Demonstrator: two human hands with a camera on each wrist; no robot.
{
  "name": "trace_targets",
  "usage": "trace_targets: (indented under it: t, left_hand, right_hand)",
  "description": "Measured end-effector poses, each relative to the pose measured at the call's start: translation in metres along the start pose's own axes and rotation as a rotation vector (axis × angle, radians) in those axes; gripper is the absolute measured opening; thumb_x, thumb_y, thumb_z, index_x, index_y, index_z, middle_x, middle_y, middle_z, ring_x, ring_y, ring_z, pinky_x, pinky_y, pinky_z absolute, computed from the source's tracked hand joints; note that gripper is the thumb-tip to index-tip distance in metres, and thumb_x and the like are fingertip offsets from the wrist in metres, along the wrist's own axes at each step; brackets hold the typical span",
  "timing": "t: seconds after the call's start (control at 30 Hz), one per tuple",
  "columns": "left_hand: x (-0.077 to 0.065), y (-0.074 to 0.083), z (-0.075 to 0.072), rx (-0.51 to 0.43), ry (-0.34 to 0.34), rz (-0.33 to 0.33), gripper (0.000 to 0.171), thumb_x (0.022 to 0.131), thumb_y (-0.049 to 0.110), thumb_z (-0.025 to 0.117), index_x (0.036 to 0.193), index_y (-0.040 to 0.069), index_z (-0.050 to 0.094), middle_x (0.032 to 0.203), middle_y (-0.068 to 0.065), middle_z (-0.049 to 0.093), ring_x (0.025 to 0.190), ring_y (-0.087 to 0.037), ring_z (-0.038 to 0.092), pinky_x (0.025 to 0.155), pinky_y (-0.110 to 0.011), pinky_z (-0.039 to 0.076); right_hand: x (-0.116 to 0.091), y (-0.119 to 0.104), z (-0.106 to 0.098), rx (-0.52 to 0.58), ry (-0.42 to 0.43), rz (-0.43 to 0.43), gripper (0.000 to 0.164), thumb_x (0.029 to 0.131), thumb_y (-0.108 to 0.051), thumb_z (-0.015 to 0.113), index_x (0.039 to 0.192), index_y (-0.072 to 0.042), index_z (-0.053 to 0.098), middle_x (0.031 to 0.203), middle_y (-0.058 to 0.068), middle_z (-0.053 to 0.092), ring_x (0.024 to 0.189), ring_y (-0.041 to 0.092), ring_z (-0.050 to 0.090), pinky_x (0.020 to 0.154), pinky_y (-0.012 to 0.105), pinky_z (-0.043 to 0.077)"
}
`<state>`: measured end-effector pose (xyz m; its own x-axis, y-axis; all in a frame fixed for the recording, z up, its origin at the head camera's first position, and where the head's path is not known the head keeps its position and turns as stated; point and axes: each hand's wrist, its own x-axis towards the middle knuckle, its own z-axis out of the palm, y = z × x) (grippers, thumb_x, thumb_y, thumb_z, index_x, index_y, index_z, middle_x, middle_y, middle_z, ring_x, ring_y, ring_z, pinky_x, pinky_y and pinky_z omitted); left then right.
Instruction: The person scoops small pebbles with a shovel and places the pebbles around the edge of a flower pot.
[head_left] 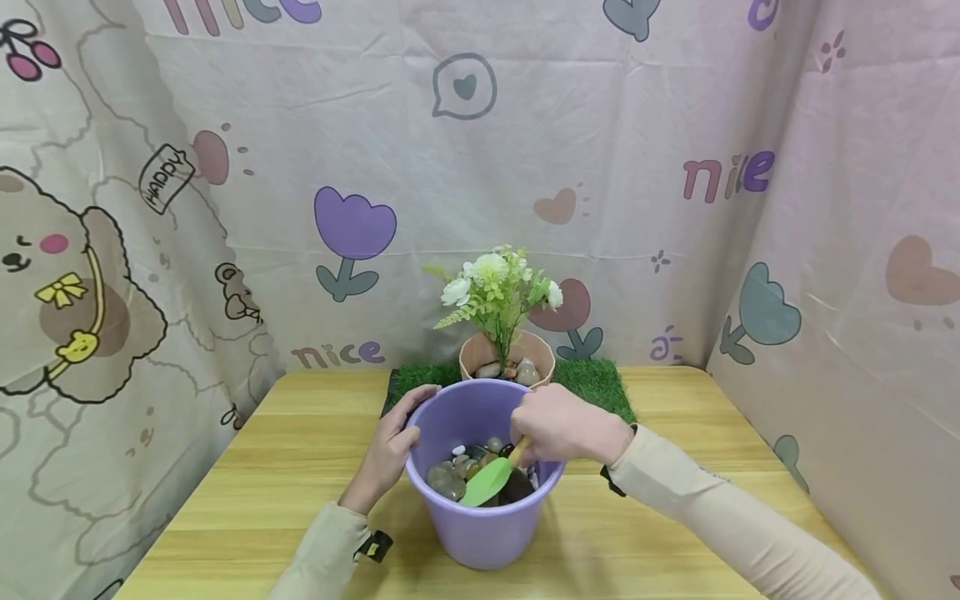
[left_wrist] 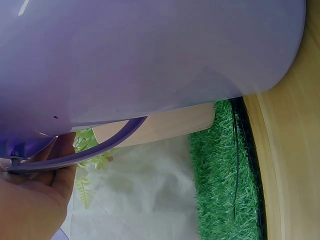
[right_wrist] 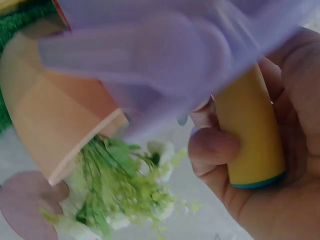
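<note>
A purple bucket (head_left: 487, 533) stands on the table with several stones (head_left: 447, 480) of mixed sizes inside. My left hand (head_left: 390, 446) grips its rim on the left side; in the left wrist view the fingers are by the bucket's handle (left_wrist: 100, 149). My right hand (head_left: 562, 423) holds a small garden trowel (head_left: 487, 482) over the right rim. Its green blade slants down to the left among the stones, the tip partly hidden. The right wrist view shows my fingers curled round the trowel's yellow handle (right_wrist: 250, 130).
Behind the bucket, a peach flowerpot (head_left: 468, 354) holds stones and white flowers with green leaves (head_left: 491, 287). It stands on a green artificial grass mat (head_left: 600, 387). The wooden table (head_left: 300, 467) ends at a printed cloth (head_left: 420, 167) hanging at the back and sides.
</note>
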<state>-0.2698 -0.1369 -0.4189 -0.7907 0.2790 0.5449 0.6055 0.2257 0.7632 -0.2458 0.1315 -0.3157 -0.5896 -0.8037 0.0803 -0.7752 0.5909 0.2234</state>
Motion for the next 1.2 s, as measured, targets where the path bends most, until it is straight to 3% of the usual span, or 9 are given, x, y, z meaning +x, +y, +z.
trace_targets:
  t: [0.13, 0.4, 0.67, 0.93, 1.2]
  left_hand:
    - [0.0, 0.0, 0.0, -0.005, -0.001, -0.005, 0.068, 0.076, -0.009, 0.04, 0.141, 0.007, 0.049, 0.141, -0.011, 0.054, 0.128, -0.029, 0.052, 0.1, -0.022, 0.041]
    - [-0.002, -0.001, -0.001, 0.0, 0.005, -0.009, 0.069, 0.075, -0.009, 0.041, 0.141, 0.009, 0.05, 0.141, -0.011, 0.054, 0.128, -0.029, 0.052, 0.1, -0.022, 0.042]
    - [-0.001, -0.001, 0.0, -0.006, 0.0, 0.004, 0.069, 0.075, -0.009, 0.04, 0.141, 0.009, 0.05, 0.142, -0.011, 0.054, 0.128, -0.029, 0.052, 0.1, -0.021, 0.041]
    - [0.0, -0.001, 0.0, -0.017, 0.0, 0.001, 0.07, 0.074, -0.009, 0.04, 0.141, 0.008, 0.049, 0.142, -0.012, 0.054, 0.129, -0.029, 0.051, 0.101, -0.017, 0.039]
    - [0.0, -0.002, 0.0, -0.013, -0.001, 0.0, 0.069, 0.075, -0.009, 0.04, 0.141, 0.008, 0.049, 0.142, -0.011, 0.053, 0.129, -0.029, 0.05, 0.1, -0.018, 0.04]
  right_hand:
    - [-0.002, -0.002, 0.006, 0.013, 0.033, 0.016, 0.038, 0.074, -0.047, 0.078, 0.052, -0.03, 0.052, 0.053, -0.018, 0.044, 0.052, 0.005, 0.042, 0.049, 0.024, 0.035]
    - [-0.007, -0.003, 0.018, 0.075, 0.069, 0.055, 0.029, 0.075, -0.051, 0.077, 0.057, -0.034, 0.062, 0.057, -0.02, 0.051, 0.053, 0.003, 0.045, 0.048, 0.022, 0.033]
    - [-0.009, -0.002, 0.023, 0.11, 0.132, 0.062, 0.016, 0.076, -0.05, 0.077, 0.076, -0.034, 0.077, 0.065, -0.017, 0.062, 0.06, 0.001, 0.051, 0.052, 0.023, 0.039]
    - [0.002, 0.002, 0.029, 0.077, 0.171, 0.079, 0.034, 0.079, -0.048, 0.075, 0.055, -0.03, 0.06, 0.052, -0.017, 0.049, 0.051, 0.002, 0.045, 0.045, 0.024, 0.034]
    - [0.008, 0.003, 0.033, 0.062, 0.192, 0.099, 0.033, 0.077, -0.047, 0.076, 0.054, -0.03, 0.06, 0.052, -0.016, 0.05, 0.05, 0.004, 0.046, 0.044, 0.025, 0.034]
